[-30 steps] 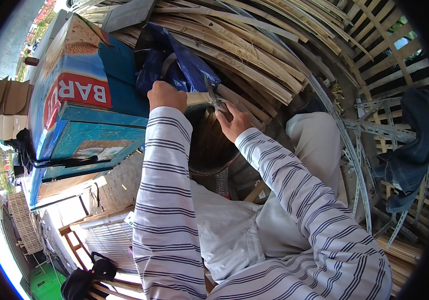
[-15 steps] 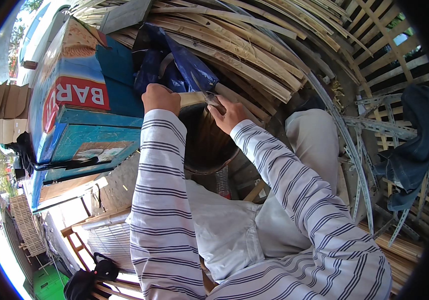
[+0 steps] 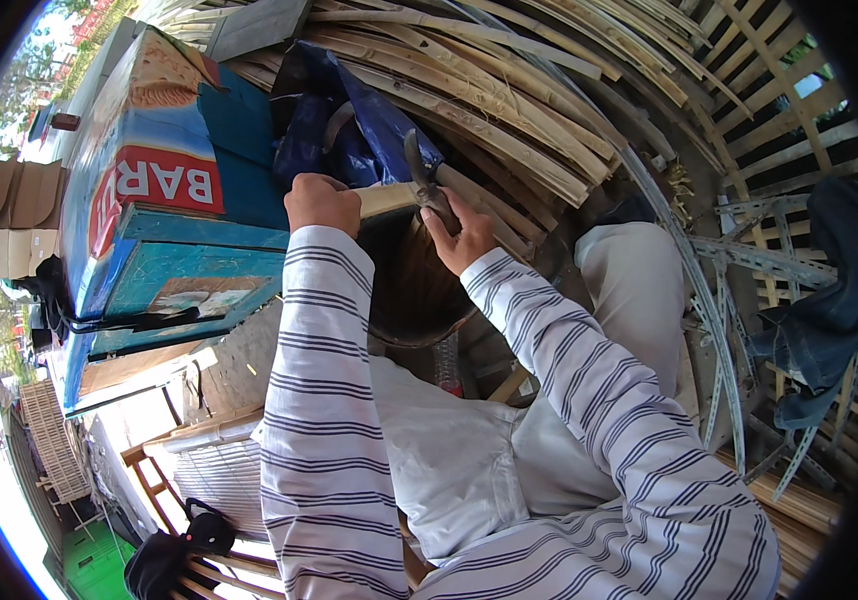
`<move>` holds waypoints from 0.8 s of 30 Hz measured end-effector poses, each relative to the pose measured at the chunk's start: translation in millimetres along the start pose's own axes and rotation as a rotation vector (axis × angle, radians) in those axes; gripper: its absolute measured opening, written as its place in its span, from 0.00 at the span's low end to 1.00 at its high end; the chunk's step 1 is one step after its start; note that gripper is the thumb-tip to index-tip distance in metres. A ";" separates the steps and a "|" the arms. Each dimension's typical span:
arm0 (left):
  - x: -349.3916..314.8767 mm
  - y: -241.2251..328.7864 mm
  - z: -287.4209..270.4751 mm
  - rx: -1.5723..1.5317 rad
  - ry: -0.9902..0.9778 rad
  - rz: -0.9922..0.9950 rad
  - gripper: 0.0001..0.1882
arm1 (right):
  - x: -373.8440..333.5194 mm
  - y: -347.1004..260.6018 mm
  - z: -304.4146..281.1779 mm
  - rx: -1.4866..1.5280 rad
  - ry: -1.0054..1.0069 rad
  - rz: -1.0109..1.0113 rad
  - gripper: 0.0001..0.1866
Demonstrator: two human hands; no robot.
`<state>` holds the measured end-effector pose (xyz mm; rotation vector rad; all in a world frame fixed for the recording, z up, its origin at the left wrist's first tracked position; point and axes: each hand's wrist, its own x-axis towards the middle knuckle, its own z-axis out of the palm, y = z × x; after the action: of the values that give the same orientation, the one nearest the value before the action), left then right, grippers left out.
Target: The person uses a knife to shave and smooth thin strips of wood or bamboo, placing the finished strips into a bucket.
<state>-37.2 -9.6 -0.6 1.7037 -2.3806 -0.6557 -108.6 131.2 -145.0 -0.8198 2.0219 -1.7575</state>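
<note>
My left hand (image 3: pixel 324 204) is closed around one end of a pale bamboo strip (image 3: pixel 387 199). The strip stretches rightward toward my right hand (image 3: pixel 463 232), which grips the handle of a knife with a dark curved blade (image 3: pixel 415 158). The blade points up and away from me, at the strip's right end; whether it touches the strip I cannot tell. Beneath both hands stands a dark round tub (image 3: pixel 389 320), with brownish bamboo pieces (image 3: pixel 419 260) partly visible inside. My fingers hide part of the strip and of the knife's handle.
A blue painted box (image 3: pixel 189 255) stands close at my left. Blue plastic sheeting (image 3: pixel 349 130) lies beyond the tub, beside a large heap of split bamboo (image 3: pixel 509 110). A clear bottle (image 3: pixel 447 362) sits near my legs. Metal angle bars (image 3: pixel 739 350) and dark cloth (image 3: pixel 824 290) are at right.
The knife's blade has swung upward, away from me, and now stands more upright. My right hand has shifted slightly lower. My left hand keeps its hold on the bamboo strip.
</note>
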 end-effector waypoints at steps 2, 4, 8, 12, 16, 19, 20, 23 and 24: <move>-2.1 10.7 4.2 -0.050 0.003 0.019 0.07 | 9.9 37.4 -4.4 -0.297 -0.048 -0.045 0.23; -0.1 6.4 8.1 -0.069 0.005 0.000 0.07 | 19.8 36.5 -4.3 -0.509 -0.080 -0.066 0.22; -4.9 6.5 4.3 -0.072 -0.005 -0.021 0.06 | 10.0 3.6 -6.8 -0.076 -0.069 -0.026 0.27; -0.5 8.5 7.1 -0.059 0.030 -0.025 0.06 | 16.6 21.0 0.9 -0.642 -0.218 0.075 0.28; -11.5 12.7 -6.2 0.027 0.017 0.032 0.10 | 2.4 -3.1 3.5 -0.363 -0.231 0.302 0.28; -2.9 28.4 12.7 0.017 -0.005 0.070 0.10 | 11.8 75.7 -18.6 -0.592 -0.257 0.305 0.28; -5.6 22.4 9.5 -0.006 0.005 0.041 0.08 | 9.7 55.6 -14.5 -0.479 -0.192 0.335 0.27; -9.2 17.1 -1.1 -0.029 0.009 0.032 0.07 | 1.7 0.0 -7.4 -0.179 -0.101 0.272 0.26; -9.2 15.6 -4.2 -0.023 0.019 0.020 0.07 | -0.4 -7.8 -4.2 0.011 -0.071 0.171 0.25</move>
<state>-46.0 1.9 11.1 1.6678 -2.3648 -0.6587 -109.3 134.2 -136.6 -0.6741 1.9716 -1.6211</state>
